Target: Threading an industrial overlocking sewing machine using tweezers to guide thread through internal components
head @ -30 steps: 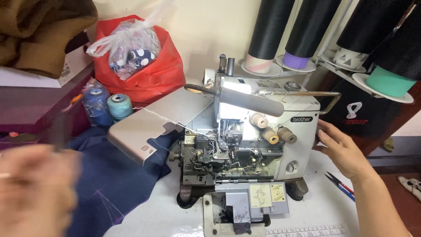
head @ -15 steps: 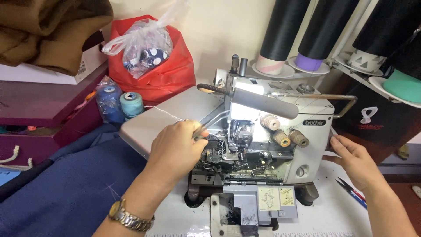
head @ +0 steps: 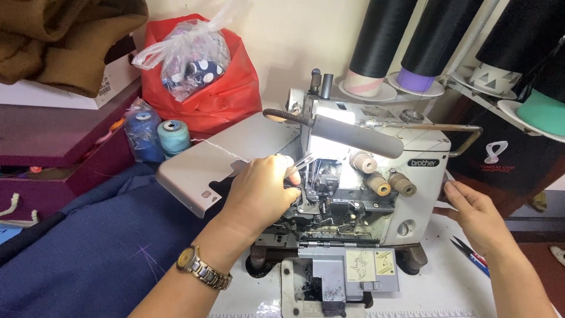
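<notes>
Compared with half a second earlier: little change. Left hand (head: 262, 191) remains at the needle area of the overlock sewing machine (head: 365, 182); right hand (head: 477, 215) remains at the machine's right flank. One second back the left hand was a blur low at the left edge, well away from the machine, so it has travelled in and settled since then. View has drifted slightly; cones and bags sit in the same relation.

Left hand: fingers pinched together on a pair of metal tweezers (head: 301, 163). Long axis of the tweezers runs diagonally, lower left to upper right; the end showing beyond the fingers points up and right toward the lit needle bay. The other end is hidden in the hand. A thin white thread (head: 220, 150) trails off to the left across the swung-open grey cover plate (head: 203, 171). Wristwatch (head: 197, 266) on this wrist, metal band.

Right hand: fingers loosely spread, fingertips touching the machine's right side (whether they grip anything there, cannot tell; the contact side is hidden).

Machine: white body, front open with mechanism exposed, grey lamp arm (head: 347, 134) lying nearly horizontal across its top, three knobs on the face.

Surroundings: navy fabric (head: 100, 247) spread at lower left, running under the cover plate. Blue thread spools (head: 159, 136) behind it. Red plastic bag (head: 218, 94) against the wall. Large dark thread cones (head: 382, 41) at the back. Small snips (head: 468, 254) on the white table (head: 447, 288), just beside the right wrist.
</notes>
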